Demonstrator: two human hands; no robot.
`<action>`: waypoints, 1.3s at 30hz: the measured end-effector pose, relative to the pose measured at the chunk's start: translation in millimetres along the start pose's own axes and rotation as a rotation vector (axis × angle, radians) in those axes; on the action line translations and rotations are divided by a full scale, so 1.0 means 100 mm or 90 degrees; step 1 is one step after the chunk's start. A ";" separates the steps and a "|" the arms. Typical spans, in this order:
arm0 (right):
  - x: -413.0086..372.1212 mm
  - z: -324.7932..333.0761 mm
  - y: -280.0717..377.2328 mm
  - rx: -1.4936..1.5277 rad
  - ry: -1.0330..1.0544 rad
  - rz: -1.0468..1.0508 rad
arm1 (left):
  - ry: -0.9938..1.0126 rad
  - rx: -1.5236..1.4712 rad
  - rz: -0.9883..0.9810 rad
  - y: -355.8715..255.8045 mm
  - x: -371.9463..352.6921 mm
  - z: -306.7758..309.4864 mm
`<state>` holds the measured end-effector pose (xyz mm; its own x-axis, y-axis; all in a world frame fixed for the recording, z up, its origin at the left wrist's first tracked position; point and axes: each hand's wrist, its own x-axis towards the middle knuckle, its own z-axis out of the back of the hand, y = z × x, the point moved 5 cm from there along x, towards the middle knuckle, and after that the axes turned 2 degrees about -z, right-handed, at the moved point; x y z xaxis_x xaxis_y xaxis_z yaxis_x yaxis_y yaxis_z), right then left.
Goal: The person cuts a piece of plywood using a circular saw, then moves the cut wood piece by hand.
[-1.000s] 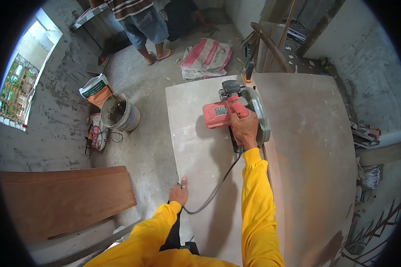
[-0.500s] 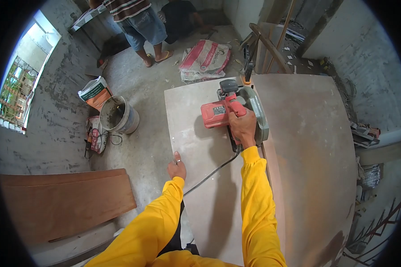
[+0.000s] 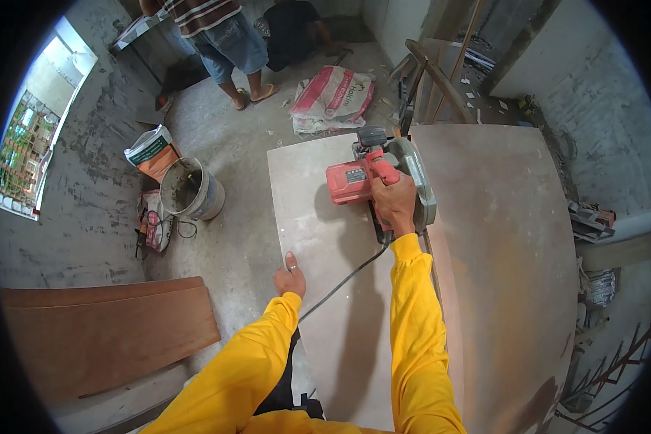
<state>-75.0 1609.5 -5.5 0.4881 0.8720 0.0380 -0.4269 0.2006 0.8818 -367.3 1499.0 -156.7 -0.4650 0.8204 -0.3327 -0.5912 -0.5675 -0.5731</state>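
Observation:
My right hand (image 3: 396,202) is wrapped round the rear handle of a red circular saw (image 3: 349,183) with a grey blade guard. The saw rests on a plywood sheet (image 3: 318,239), close to its far edge. Its blade is hidden from me. A black cord (image 3: 342,281) trails from the saw back across the sheet toward my body. On the left edge of the plywood, my left hand (image 3: 290,278) grips with the thumb on top and the fingers hidden below. A ring shows on that hand. A straight guide strip (image 3: 445,289) lies lengthwise right of the saw.
Left stand a bucket (image 3: 208,199) and an orange-green bag (image 3: 154,153). Brown boards (image 3: 108,336) lie lower left. A red-white sack (image 3: 333,100) is on the floor ahead, near a standing person (image 3: 231,43) and a crouched one (image 3: 289,32). Wooden framing (image 3: 441,79) stands beyond the sheet.
The saw in my right hand has edged slightly forward toward the plywood's far edge. My left hand keeps its hold on the side. The view has shifted a little.

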 end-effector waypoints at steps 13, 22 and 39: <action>0.22 -0.10 0.00 -0.009 -0.003 -0.013 | 0.004 -0.005 0.007 -0.06 -0.04 0.02; 0.29 -0.13 0.04 -0.016 0.005 0.013 | 0.035 -0.010 0.042 -0.03 -0.05 -0.02; 0.45 -0.19 -0.02 -0.022 0.019 -0.017 | 0.051 0.008 0.074 -0.05 -0.05 -0.05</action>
<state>-67.0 1656.7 -15.2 0.4765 0.8792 -0.0005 -0.4398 0.2389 0.8657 -358.8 1497.7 -155.5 -0.4773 0.7517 -0.4552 -0.5450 -0.6596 -0.5177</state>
